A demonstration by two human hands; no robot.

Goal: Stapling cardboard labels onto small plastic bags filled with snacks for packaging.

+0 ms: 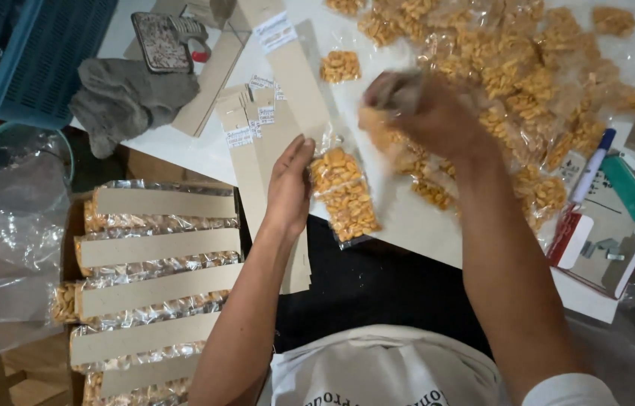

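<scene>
DONE: carded strips [156,259] stacked lower left | LEFT hand [290,184]: flat, released, steadying snack packets [344,197] mid-frame | RIGHT hand [415,109]: blurred, clenched on packet | LEFT: loose packet pile [535,83] upper right.

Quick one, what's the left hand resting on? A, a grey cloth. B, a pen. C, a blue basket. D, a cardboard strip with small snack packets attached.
D: the left hand lies flat on the cardboard strip, beside the orange snack packets along its edge.
</scene>
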